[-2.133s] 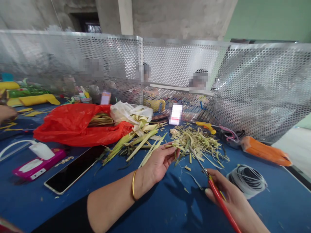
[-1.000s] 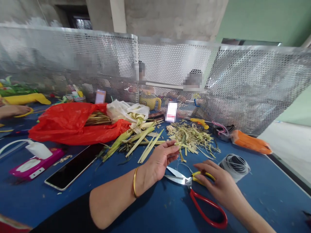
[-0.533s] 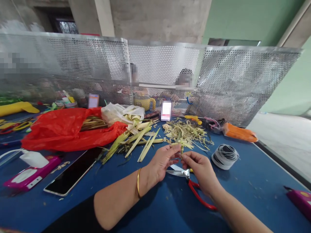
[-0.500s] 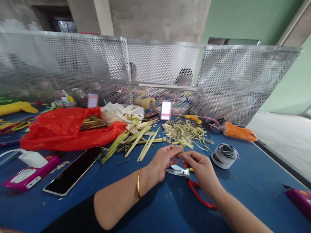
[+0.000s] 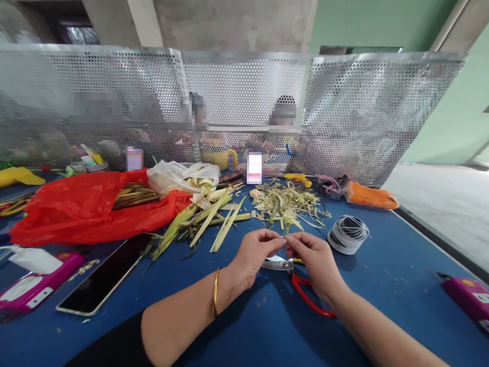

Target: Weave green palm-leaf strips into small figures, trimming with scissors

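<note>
My left hand (image 5: 255, 257) and my right hand (image 5: 314, 262) meet over the table, fingertips pinched together. Between them they hold a small bundle of pale green husk strips (image 5: 289, 223), its frayed top pointing away from me. The fingers cover its lower end. Below my hands lie red-handled cutters (image 5: 311, 295), with their metal jaws partly hidden behind my fingers. Just beyond the bundle spreads a heap of dry husk scraps (image 5: 301, 201). To the right stands a roll of white cord or wire (image 5: 347, 235).
On the left are long husk strips (image 5: 225, 229), a red plastic bag (image 5: 84, 209), a dark phone (image 5: 105, 275) and a purple power strip (image 5: 46, 285). An orange packet (image 5: 370, 196) lies at the right. A perforated metal screen (image 5: 244, 86) stands behind, with people beyond it.
My hands have drawn closer, fingertips now meeting around the lower end of the bundle. The view has shifted slightly, so the table things appear moved left. The cutters stay on the table.
</note>
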{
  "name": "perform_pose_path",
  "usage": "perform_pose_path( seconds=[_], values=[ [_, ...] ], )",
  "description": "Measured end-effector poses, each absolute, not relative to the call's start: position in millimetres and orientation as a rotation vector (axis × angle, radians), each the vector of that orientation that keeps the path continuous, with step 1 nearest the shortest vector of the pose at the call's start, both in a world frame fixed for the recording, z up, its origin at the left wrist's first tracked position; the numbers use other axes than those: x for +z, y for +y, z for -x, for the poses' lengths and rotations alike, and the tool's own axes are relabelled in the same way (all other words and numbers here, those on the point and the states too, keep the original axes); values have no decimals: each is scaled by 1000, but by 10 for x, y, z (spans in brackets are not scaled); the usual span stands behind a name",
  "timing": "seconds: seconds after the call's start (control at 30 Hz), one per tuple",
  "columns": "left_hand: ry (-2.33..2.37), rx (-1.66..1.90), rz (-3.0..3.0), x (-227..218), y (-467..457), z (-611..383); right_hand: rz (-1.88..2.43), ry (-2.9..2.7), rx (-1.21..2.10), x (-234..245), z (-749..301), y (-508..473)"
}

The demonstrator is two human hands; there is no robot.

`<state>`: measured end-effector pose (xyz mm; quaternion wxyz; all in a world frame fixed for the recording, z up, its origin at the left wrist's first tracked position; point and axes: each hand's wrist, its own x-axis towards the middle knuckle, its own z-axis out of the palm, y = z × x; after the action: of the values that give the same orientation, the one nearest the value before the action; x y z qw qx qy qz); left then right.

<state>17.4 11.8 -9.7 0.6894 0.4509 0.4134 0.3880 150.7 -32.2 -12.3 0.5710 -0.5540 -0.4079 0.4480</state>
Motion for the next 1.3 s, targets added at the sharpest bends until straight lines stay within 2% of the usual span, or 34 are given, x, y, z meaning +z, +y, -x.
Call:
perform_pose_path(
  seconds=[0.5, 0.77, 1.3],
  values=[
    [1066, 851, -1228, -106, 129, -177, 1335, -1036, 1034, -203, -1520, -295],
    [1083, 822, -1181, -121, 194, -150, 1446, -1145, 894, -210, -1635, -248],
    [1040, 785, -1316, -94, 146, -174, 1433, -1172, 896, -204, -1580, -268]
  ],
)
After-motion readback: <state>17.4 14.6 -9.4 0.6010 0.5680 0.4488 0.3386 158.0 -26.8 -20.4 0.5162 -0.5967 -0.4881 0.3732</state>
